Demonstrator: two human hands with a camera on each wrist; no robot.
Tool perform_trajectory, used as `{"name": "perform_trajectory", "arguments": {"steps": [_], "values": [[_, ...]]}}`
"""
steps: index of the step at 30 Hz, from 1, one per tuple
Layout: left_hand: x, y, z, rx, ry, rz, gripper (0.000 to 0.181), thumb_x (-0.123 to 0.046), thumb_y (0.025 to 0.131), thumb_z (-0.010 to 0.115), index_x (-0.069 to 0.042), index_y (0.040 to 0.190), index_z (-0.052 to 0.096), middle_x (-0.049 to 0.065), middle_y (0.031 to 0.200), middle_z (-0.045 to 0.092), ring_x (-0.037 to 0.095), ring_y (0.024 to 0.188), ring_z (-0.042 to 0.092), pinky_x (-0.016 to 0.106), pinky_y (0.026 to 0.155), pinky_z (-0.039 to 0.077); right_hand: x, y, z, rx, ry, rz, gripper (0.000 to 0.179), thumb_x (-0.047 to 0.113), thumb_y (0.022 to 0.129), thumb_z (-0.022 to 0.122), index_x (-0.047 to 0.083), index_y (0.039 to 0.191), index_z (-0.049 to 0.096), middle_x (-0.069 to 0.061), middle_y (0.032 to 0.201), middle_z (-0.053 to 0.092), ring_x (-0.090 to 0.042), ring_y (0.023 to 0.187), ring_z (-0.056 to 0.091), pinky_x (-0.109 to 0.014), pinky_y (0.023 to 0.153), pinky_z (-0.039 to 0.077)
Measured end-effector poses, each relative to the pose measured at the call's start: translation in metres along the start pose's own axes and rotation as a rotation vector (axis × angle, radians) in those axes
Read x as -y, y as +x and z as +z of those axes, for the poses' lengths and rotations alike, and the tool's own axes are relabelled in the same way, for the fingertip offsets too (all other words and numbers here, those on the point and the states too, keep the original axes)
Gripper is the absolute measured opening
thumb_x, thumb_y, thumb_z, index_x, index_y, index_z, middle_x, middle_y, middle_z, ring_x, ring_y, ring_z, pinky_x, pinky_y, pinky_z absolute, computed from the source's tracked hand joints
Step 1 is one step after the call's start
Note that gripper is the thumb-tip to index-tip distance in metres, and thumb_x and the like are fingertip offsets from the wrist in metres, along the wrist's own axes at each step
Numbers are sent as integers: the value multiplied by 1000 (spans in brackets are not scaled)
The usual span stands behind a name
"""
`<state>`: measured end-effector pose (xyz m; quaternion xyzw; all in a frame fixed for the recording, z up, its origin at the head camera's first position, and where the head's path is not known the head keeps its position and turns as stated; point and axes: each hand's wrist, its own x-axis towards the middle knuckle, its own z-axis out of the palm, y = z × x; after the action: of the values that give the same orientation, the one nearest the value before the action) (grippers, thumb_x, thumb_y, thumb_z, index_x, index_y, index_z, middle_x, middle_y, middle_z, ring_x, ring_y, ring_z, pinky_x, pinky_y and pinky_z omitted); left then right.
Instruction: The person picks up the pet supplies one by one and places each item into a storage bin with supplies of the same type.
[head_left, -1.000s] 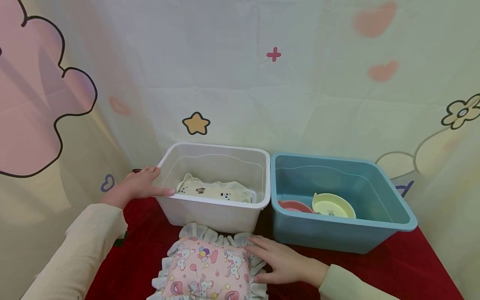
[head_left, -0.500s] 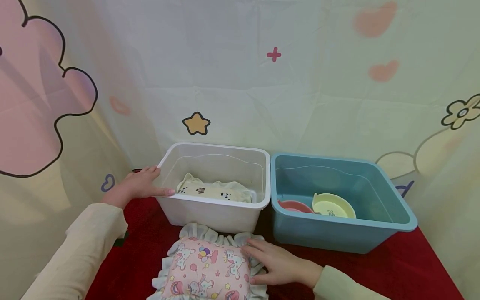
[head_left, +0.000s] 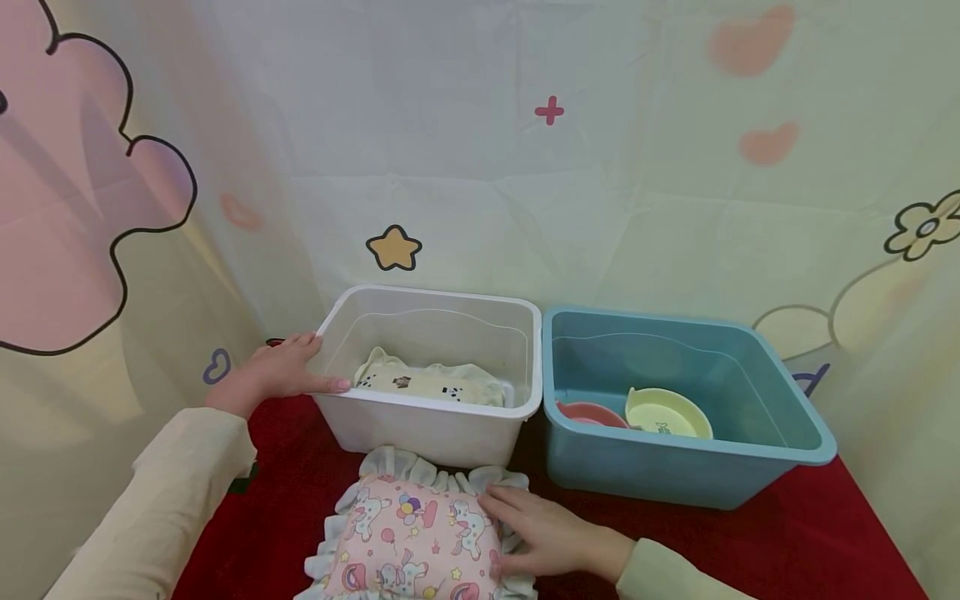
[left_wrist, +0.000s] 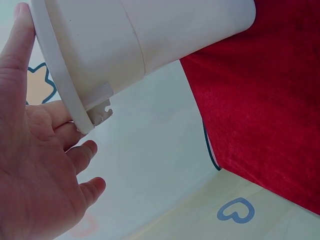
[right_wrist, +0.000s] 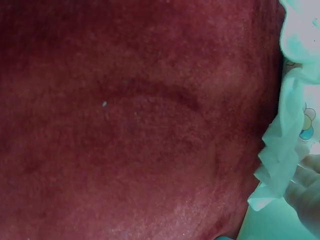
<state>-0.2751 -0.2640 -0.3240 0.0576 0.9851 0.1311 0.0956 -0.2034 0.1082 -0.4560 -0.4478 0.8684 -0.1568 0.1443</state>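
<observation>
In the head view my left hand [head_left: 281,371] rests on the front left corner of a white plastic bin [head_left: 420,429], thumb along the front rim. Up close in the left wrist view, relaxed fingers [left_wrist: 87,155] lie around the bin's rim [left_wrist: 60,80]. Inside the bin is a cream ruffled cloth item [head_left: 442,386] with small animal prints. A pink pillow [head_left: 420,533] with unicorn prints and a white frill lies before the bin. My right hand [head_left: 540,533] touches its right side, fingers extended over the frill; the right wrist view catches the frill [right_wrist: 280,145] and part of that hand.
To the right stands a blue bin [head_left: 675,475] holding a red dish [head_left: 592,412] and a pale yellow dish [head_left: 667,412]. Both bins sit on a red cloth [head_left: 810,533]. A printed curtain [head_left: 480,217] hangs behind.
My right hand has slid a little left and farther onto the pillow's right side. My left hand and both bins have stayed where they were.
</observation>
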Motion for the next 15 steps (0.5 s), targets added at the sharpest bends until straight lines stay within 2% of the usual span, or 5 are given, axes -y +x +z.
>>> {"name": "perform_trajectory", "arguments": {"steps": [15], "values": [[1,1,1,-1,2,2,108,-68,68,55,5,138,18,30,141,17,47,126,17,67,96,14,-1,4,5,3,-4,23,77,59,80,48,15,140,26,-10,141,32,-25,127,34,-43,98,37]]}}
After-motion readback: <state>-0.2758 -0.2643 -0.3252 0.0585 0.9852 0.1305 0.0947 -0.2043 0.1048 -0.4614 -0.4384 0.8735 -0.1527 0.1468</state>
